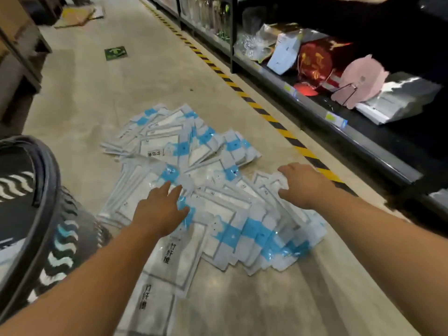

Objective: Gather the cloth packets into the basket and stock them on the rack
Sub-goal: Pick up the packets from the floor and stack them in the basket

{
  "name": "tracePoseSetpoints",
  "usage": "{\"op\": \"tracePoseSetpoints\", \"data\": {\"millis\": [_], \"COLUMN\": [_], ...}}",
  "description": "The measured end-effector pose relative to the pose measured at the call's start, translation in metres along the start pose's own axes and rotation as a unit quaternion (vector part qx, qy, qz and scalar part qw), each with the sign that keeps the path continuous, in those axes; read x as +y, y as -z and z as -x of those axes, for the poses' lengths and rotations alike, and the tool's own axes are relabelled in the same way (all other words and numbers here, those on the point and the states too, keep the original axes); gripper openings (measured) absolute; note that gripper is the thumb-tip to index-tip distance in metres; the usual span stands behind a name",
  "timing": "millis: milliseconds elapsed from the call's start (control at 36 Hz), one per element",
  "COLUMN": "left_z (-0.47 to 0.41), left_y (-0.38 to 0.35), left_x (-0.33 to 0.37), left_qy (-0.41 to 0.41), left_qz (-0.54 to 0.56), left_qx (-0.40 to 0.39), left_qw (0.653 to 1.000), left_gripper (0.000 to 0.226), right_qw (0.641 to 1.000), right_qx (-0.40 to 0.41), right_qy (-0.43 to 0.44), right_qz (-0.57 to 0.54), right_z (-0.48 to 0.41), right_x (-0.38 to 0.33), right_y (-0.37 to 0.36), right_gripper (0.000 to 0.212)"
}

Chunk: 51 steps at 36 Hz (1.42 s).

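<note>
Sprawling over the floor (92, 93), the cloth packets (218, 214) lie in a loose heap between the basket (49, 170) on the left and the rack (363, 139) on the right; the left hand (158, 210) rests on them, fingers straight; the right hand (301, 185) curls its fingers round a packet's edge.

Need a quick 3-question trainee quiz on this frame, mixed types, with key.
1. True or false: the packets are already in the basket.
2. The basket stands on which side of the packets? A) left B) right C) beyond them
3. Fill in: the left hand and the right hand both touch the ____.
Key: 1 false, they lie on the floor; 2 A; 3 packets.
</note>
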<state>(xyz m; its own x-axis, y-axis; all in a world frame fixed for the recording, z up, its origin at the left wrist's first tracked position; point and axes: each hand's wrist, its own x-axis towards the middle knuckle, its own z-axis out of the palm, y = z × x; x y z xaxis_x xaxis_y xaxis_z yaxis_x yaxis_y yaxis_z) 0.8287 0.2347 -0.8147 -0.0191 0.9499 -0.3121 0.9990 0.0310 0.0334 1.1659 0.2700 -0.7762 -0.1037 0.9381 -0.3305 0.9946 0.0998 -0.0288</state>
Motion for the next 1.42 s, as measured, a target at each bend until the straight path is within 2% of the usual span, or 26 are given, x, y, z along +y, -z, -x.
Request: {"op": "tracePoseSetpoints", "data": {"millis": [250, 417, 556, 722, 889, 1000, 1111, 1167, 1250, 1361, 1417], "left_z": [0.016, 0.03, 0.039, 0.045, 0.043, 0.042, 0.04, 0.041, 0.043, 0.046, 0.049], "left_y": [-0.102, -0.153, -0.168, -0.167, -0.169, -0.167, -0.166, -0.165, -0.165, -0.162, -0.162], "left_x": [-0.035, -0.047, -0.045, -0.056, -0.061, -0.059, -0.057, -0.054, -0.052, -0.057, -0.06], "left_qy": [0.048, 0.046, 0.055, 0.074, 0.132, 0.16, 0.182, 0.191, 0.199, 0.196, 0.186], "left_qz": [-0.007, -0.004, 0.014, 0.044, 0.119, 0.129, 0.107, 0.085, 0.101, 0.139, 0.17], "left_qx": [-0.09, -0.141, -0.104, -0.05, -0.027, -0.02, 0.002, 0.009, 0.029, 0.041, 0.056], "left_qw": [0.995, 0.989, 0.993, 0.995, 0.984, 0.978, 0.977, 0.978, 0.974, 0.97, 0.966], "left_gripper": [0.076, 0.083, 0.079, 0.069, 0.074, 0.077, 0.092, 0.101, 0.104, 0.103, 0.104], "right_qw": [0.996, 0.989, 0.977, 0.984, 0.988, 0.993, 0.997, 0.998, 0.999, 0.997, 0.987], "right_qx": [-0.081, -0.062, -0.039, -0.07, -0.054, -0.034, 0.07, 0.053, -0.013, -0.029, -0.037], "right_qy": [0.038, 0.132, 0.202, 0.15, 0.139, 0.086, 0.009, 0.012, 0.018, 0.05, 0.121], "right_qz": [-0.011, 0.033, 0.057, 0.074, 0.027, 0.078, -0.019, -0.02, 0.024, 0.041, 0.095], "right_z": [0.0, -0.007, -0.02, -0.012, 0.008, 0.014, 0.019, 0.019, 0.015, 0.014, 0.013], "right_x": [-0.007, -0.055, -0.103, -0.116, -0.096, -0.079, -0.085, -0.095, -0.098, -0.091, -0.084], "right_y": [-0.11, -0.156, -0.175, -0.192, -0.2, -0.203, -0.215, -0.223, -0.228, -0.221, -0.217], "right_gripper": [0.08, 0.08, 0.074, 0.061, 0.041, 0.054, 0.081, 0.093, 0.096, 0.081, 0.062]}}
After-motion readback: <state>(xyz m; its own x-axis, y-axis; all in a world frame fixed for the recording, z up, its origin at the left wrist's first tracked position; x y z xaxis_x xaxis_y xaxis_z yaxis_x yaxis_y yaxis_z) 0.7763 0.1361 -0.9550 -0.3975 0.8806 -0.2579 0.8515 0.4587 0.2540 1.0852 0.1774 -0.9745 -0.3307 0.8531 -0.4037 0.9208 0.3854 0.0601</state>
